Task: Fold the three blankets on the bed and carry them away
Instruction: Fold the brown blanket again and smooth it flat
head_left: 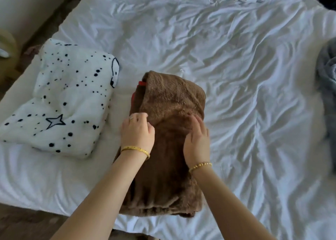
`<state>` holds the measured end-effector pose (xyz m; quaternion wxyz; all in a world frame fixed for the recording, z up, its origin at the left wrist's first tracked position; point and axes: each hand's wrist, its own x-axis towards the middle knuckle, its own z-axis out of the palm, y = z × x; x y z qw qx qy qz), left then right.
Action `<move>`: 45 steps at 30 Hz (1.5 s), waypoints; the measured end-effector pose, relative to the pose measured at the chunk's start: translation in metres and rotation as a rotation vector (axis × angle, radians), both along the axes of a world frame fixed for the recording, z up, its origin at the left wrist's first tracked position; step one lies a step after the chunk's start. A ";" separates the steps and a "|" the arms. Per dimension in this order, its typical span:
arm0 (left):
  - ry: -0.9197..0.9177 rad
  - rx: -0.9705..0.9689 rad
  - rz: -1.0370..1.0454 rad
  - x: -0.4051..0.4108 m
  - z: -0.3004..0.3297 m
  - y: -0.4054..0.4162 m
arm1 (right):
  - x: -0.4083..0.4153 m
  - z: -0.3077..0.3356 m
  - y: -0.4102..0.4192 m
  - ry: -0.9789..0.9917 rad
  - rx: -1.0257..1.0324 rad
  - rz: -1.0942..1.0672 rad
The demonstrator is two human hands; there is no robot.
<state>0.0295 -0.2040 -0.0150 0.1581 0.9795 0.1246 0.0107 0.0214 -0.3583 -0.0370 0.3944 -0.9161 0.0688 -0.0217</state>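
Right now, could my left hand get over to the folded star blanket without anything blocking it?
Probably yes. The left hand grips the brown blanket, and only bare sheet lies between it and the star blanket.

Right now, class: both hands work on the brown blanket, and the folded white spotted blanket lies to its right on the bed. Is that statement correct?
One detail is wrong. In the head view, the folded white spotted blanket lies to the left of the brown blanket, not the right. Both the left hand and right hand do work on the brown blanket on the bed.

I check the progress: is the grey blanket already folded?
No, the grey blanket lies crumpled at the right edge of the bed, unfolded.
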 end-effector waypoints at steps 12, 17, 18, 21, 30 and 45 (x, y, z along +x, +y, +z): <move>0.212 0.087 -0.226 0.123 -0.080 0.009 | 0.116 -0.046 0.045 0.043 -0.460 0.287; 0.131 0.103 -0.154 0.125 -0.114 0.008 | 0.130 -0.080 0.045 0.155 -0.554 0.165; 0.119 0.099 -0.141 0.126 -0.115 0.009 | 0.130 -0.081 0.045 0.164 -0.549 0.157; 0.137 0.095 -0.126 0.124 -0.108 0.010 | 0.128 -0.074 0.042 0.192 -0.497 0.168; 0.255 -0.133 -0.124 0.041 -0.044 -0.021 | 0.043 -0.015 0.038 0.446 -0.311 0.176; 0.441 -0.012 0.226 -0.061 -0.085 0.020 | -0.076 -0.054 0.004 0.323 -0.129 0.110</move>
